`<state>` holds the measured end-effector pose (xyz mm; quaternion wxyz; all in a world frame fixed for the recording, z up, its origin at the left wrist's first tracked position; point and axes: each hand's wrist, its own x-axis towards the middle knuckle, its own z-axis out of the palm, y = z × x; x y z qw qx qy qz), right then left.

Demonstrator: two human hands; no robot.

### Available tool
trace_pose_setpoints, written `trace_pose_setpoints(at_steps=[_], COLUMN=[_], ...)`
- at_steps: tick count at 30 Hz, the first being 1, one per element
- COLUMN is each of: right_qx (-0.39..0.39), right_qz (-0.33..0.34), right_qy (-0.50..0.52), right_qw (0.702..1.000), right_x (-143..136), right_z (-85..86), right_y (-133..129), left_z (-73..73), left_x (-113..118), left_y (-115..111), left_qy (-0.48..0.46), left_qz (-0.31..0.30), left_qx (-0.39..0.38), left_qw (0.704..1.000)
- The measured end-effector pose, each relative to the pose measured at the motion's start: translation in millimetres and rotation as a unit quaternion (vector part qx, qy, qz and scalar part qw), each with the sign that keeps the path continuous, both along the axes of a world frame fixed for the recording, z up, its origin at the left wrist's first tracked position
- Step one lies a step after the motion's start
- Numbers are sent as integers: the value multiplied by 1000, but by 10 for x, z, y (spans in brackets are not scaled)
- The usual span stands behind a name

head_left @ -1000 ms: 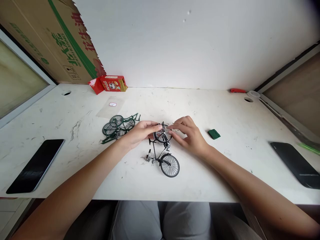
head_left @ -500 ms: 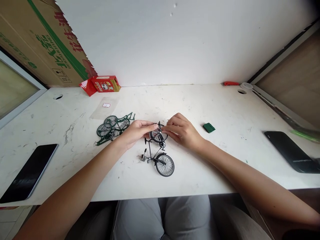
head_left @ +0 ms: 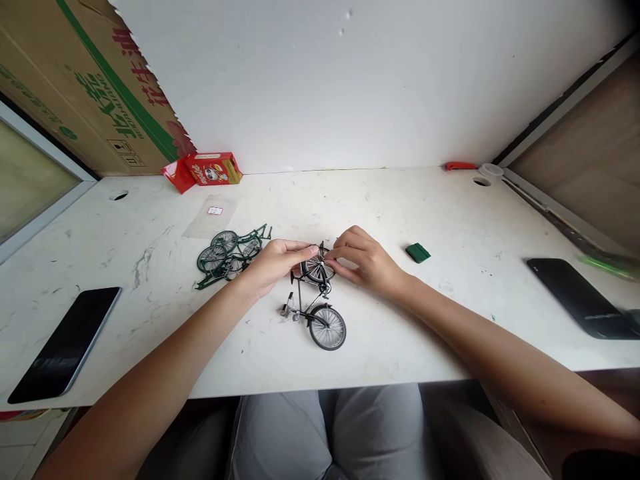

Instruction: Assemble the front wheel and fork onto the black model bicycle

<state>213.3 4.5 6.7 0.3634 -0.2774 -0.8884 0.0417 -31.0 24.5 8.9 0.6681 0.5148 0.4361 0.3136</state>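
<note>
A small black model bicycle [head_left: 327, 327] is held on its side above the white desk, its rear wheel away from me and its front wheel and handlebar toward me. My left hand [head_left: 280, 263] grips it by the rear wheel, thumb on top. From the right, the fingertips of my right hand [head_left: 363, 260] pinch near that wheel's hub; whether a small part sits between them is too fine to make out. Just left of my left hand lie green model bicycle parts [head_left: 225, 253], wheels and frames overlapping.
A green block-like piece [head_left: 418, 252] lies right of my hands. Phones rest at the left [head_left: 65, 343] and right [head_left: 583, 297]. Behind are a clear plastic bag [head_left: 213, 223], a red carton [head_left: 215, 169] and a red-handled object [head_left: 461, 166]. The desk [head_left: 380, 353] ends before my lap.
The view has shifted slightly. The black bicycle has tilted a little, its front wheel swinging slightly left, while both hands stay at its rear wheel.
</note>
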Motion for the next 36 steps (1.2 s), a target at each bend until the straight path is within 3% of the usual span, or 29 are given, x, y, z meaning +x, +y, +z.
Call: trace_pose_setpoints(at_steps=[6, 15, 19, 24, 30, 36], right_qx=[-64, -33, -38, -48, -69, -55], right_qz=[-5, -31, -29, -42, -39, -55], right_qy=[57, 56, 43, 39, 56, 85], right_qw=[996, 997, 998, 997, 995, 993], right_x=[12, 52, 31, -11, -27, 3], right_z=[-84, -89, -110, -127, -91, -52], right_y=[29, 65, 78, 68, 31, 13], left_z=[-11, 77, 95, 176, 423, 829], left_x=[1, 71, 65, -8, -54, 76], left_y=[2, -119, -116, -45, 107, 73], left_qy=[11, -62, -40, 34, 127, 238], left_qz=[6, -68, -59, -40, -86, -87], left_qx=[-1, 36, 18, 57, 144, 313], left_qw=[1000, 995, 997, 997, 978, 916])
